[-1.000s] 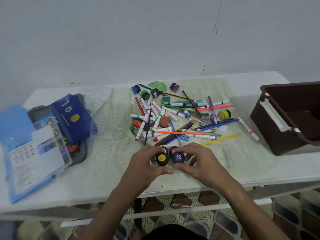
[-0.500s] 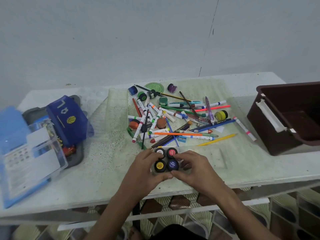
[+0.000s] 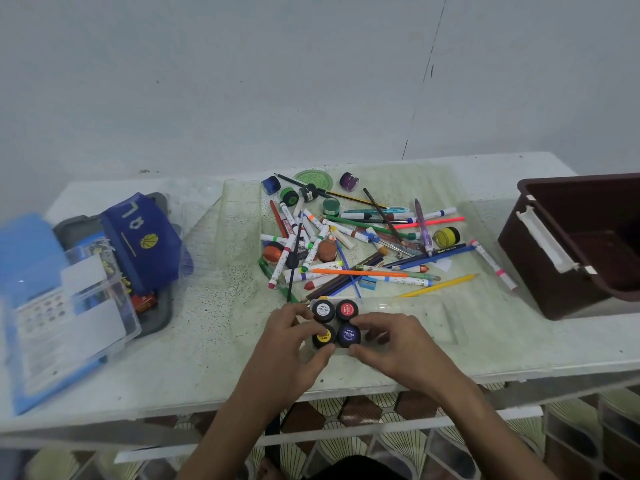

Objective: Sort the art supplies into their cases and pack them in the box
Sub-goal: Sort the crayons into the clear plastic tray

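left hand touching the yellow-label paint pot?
Touching. Head view: the left hand has its fingers curled over the yellow-label paint pot, thumb under its near edge, no gap visible.

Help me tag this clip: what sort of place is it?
Probably a home craft or study corner: a white table against a plain wall, a pile of markers and pencils, poster paint jars between both hands, and a brown box.

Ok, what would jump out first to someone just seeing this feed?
The two hands, left hand and right hand, gripping four black paint pots at the table's near edge. Behind them sprawls a colourful heap of markers and pencils; a brown box sits right.
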